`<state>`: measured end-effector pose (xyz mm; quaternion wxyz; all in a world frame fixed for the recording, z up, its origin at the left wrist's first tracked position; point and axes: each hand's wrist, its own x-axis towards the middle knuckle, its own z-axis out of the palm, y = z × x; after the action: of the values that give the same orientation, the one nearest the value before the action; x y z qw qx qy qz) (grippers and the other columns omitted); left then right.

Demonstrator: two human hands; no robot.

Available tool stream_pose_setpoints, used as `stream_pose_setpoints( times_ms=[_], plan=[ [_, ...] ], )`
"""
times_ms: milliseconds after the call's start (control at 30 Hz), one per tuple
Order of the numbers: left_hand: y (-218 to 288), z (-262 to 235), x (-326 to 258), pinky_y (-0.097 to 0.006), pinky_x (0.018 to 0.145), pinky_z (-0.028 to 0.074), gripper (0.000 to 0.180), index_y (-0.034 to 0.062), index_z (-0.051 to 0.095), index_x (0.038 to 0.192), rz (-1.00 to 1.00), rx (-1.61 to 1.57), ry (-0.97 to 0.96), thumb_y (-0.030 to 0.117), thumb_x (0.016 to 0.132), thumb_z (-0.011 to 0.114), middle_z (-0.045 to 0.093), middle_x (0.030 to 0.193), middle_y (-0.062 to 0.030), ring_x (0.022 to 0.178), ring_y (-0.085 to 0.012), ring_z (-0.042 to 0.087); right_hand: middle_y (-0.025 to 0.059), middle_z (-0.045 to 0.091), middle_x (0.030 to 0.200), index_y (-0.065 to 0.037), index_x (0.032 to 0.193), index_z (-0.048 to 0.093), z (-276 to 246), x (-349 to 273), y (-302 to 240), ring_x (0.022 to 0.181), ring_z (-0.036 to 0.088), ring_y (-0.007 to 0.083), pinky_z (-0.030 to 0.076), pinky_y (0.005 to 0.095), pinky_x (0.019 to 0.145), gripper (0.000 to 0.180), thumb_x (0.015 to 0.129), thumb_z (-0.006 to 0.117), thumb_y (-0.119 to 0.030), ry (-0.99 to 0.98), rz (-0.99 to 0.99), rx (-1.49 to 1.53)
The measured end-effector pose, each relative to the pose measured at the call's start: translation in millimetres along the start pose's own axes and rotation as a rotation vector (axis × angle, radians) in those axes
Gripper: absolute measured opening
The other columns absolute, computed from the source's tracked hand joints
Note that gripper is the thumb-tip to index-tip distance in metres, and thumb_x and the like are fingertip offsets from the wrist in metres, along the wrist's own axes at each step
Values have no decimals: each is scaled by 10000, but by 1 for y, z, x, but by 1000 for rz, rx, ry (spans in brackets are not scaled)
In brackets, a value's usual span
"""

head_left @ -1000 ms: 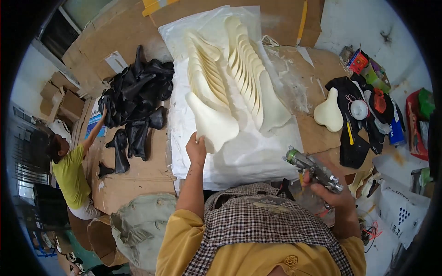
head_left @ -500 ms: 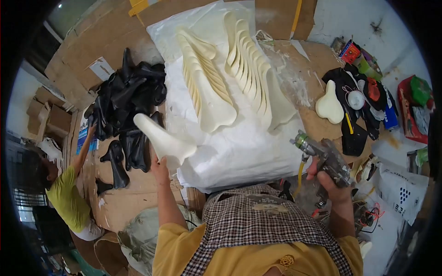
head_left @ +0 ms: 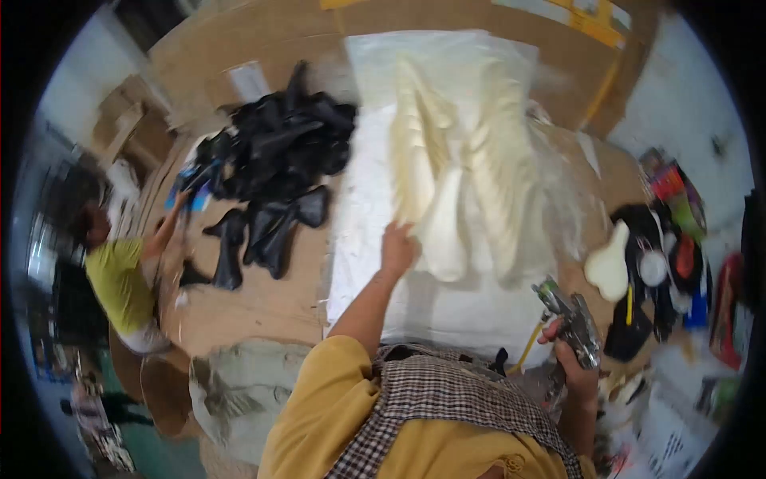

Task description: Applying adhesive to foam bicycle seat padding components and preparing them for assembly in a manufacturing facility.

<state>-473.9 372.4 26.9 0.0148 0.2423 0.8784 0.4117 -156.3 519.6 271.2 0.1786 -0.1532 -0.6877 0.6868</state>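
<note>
Right hand (head_left: pixel 570 364) grasps spray gun (head_left: pixel 578 322), lower right. Left hand (head_left: pixel 399 249), mid-frame: grip unclear; bumping could scatter cream pads (head_left: pixel 445 235).

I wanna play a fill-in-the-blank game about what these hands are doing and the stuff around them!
1. The right hand grips a metal spray ____.
2. The left hand is by the near end of the ____ one of the two rows of cream saddle-shaped pieces.
3. Both rows lie on a sheet that is coloured ____.
4. The heap of limp pieces on the cardboard is coloured ____.

Missing words: gun; left; white; black.
</note>
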Motion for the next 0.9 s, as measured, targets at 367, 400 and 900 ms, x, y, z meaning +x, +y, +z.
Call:
stream_pose_setpoints(
  times_ms=[367,400,900],
  plan=[
    [-60,-225,-186,-334,764,437,265,39,570,1010,-546,-656,710,258,862,562,570,891,-55,864,-156,525,94,587,832,41,1058,514,-16,42,1,760,577,188,481,346,742,241,841,562,-52,-178,134,-6],
    [-79,-260,-222,-340,736,439,212,54,574,950,-492,-725,943,248,869,554,563,853,-42,834,-162,520,94,587,832,41,1058,514,-15,45,-3,760,577,188,481,346,742,241,841,562,-52,-216,127,1],
    [-138,-223,-76,-322,697,469,499,103,388,1297,-828,-936,576,145,841,586,546,1101,-89,858,-229,576,37,560,904,12,1302,380,43,56,-22,825,529,107,456,260,770,526,824,594,-28,-75,183,-69]
  ],
)
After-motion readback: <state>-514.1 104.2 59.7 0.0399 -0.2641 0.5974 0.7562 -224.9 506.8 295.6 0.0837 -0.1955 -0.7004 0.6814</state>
